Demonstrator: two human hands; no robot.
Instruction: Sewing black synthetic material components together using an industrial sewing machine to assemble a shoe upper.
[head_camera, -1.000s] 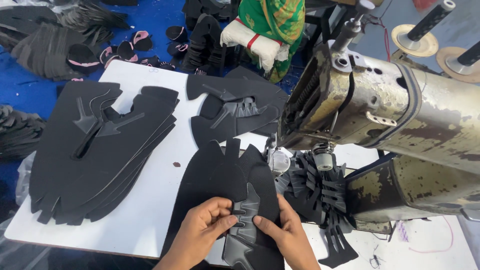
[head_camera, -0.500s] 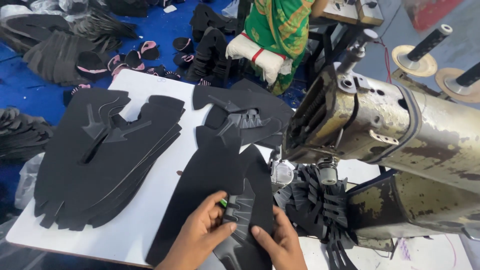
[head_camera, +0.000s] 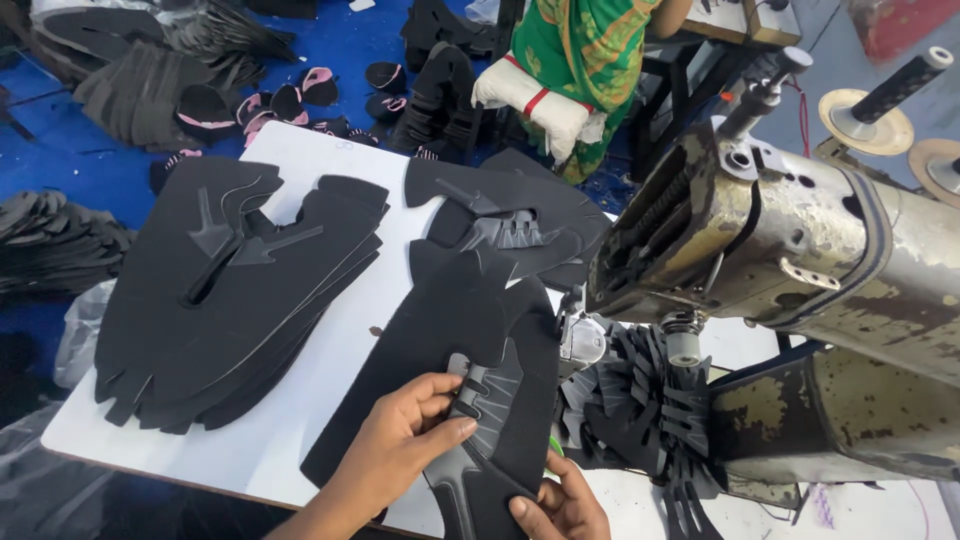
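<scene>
Two hands work one black upper (head_camera: 455, 340) lying on the white table (head_camera: 330, 160), at 6 o'clock of the view. Left hand (head_camera: 400, 450): fingers spread, tips pressing a grey overlay (head_camera: 490, 415) flat onto the upper. Right hand (head_camera: 560, 505): thumb and fingers pinched on the overlay's lower end. Sewing machine (head_camera: 790, 240) at 3 o'clock. Stack of uppers (head_camera: 230, 300) at 9 o'clock. Another person's green garment (head_camera: 580, 50) at 12 o'clock.
</scene>
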